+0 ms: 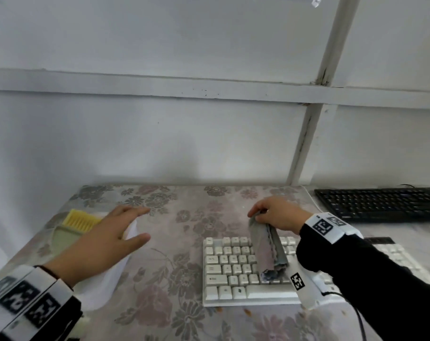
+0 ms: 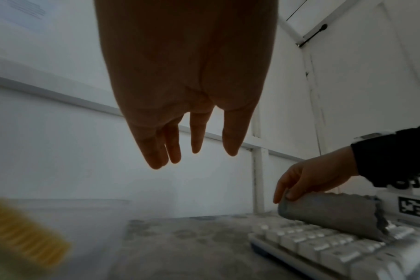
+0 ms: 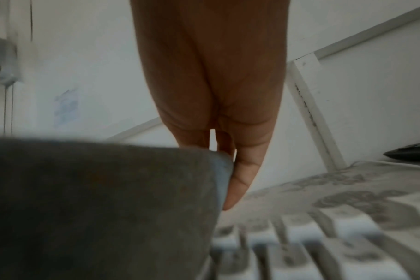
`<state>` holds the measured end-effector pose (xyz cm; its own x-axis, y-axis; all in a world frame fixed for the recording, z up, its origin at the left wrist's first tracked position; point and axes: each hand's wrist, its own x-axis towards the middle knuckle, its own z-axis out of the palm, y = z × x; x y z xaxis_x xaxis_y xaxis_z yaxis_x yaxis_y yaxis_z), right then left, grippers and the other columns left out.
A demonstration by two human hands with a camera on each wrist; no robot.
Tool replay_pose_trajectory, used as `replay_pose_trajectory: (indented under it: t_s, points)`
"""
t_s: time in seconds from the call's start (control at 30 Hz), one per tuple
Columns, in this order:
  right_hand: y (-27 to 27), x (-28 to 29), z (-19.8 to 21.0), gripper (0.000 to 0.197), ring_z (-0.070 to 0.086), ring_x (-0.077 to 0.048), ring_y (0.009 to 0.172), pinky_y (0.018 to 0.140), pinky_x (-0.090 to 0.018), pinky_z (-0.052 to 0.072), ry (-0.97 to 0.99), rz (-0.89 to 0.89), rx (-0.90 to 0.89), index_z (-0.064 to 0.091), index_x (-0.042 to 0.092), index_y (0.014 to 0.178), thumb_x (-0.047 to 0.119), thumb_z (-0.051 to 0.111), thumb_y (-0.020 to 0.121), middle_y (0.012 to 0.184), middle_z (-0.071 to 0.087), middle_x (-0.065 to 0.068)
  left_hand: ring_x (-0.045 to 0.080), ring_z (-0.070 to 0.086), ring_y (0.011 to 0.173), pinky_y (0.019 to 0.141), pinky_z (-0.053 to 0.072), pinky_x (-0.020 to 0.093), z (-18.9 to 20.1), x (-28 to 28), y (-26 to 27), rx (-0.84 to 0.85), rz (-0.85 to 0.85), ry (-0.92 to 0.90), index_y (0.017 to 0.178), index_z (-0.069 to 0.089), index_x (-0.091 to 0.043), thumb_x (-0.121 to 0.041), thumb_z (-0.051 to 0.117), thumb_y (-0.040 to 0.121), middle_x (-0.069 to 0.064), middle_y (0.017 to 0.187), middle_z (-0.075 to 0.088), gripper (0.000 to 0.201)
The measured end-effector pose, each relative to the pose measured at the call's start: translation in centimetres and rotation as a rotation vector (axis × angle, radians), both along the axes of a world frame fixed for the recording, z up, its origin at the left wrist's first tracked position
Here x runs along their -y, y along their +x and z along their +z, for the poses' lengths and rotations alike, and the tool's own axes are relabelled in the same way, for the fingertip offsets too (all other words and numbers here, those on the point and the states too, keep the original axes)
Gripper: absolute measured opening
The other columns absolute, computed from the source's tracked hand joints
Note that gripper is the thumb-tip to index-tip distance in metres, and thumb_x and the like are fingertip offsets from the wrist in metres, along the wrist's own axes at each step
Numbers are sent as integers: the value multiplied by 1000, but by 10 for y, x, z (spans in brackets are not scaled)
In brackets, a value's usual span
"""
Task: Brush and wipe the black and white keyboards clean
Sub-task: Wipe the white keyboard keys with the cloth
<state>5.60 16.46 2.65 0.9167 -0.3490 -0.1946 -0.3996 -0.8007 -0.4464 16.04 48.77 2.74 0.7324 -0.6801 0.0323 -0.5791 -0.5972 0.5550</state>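
My right hand (image 1: 277, 214) pinches the cloth (image 1: 268, 249) by its top end; its long axis runs up-down across the white keyboard (image 1: 230, 269), lower centre. My left hand (image 1: 103, 244) hovers with fingers spread, nearer the brush (image 1: 80, 220) at left. The black keyboard (image 1: 381, 204) lies far right.

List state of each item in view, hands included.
left hand: open, fingers straight, above the white container
right hand: pinches the folded cloth
cloth: folded, lower end on the white keyboard
white keyboard: flat on table
black keyboard: flat, untouched
yellow brush: lying in the white container
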Motion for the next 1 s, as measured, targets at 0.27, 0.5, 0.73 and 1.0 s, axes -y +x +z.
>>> replay_pose_trajectory:
  t_s: [0.27, 0.5, 0.73, 1.0]
  points:
    - [-8, 11, -31, 22, 53, -26, 88, 74, -30, 42, -149, 62, 144, 51, 19, 110, 8, 52, 90, 106, 38, -4, 6, 40, 122, 102, 37, 23, -26, 75, -46, -47, -67, 196, 145, 22, -32, -42, 56, 88, -9, 139, 35, 67]
    - [-19, -3, -29, 47, 41, -36, 117, 95, -45, 40, -279, 161, -98, 59, 6, 114, 46, 47, 93, 130, 39, -11, 9, 37, 122, 106, 36, 26, -36, 96, -58, -277, -61, 287, 147, 9, -29, -87, 56, 24, -8, 144, 25, 145]
    - [-17, -1, -30, 42, 36, -36, 120, 99, -46, 38, -237, 189, -260, 51, 6, 124, 33, 47, 92, 131, 37, -14, 8, 31, 130, 110, 30, 23, -46, 104, -64, -345, -104, 295, 149, -4, -24, -73, 70, 30, -10, 145, 20, 149]
    - [17, -19, -15, 25, 49, -27, 93, 84, -33, 40, -147, 291, -163, 59, 0, 99, 18, 41, 98, 127, 42, -18, 7, 17, 137, 114, 23, 24, -53, 99, -66, -258, -142, 283, 149, -8, -21, -76, 73, 32, -13, 151, 2, 153]
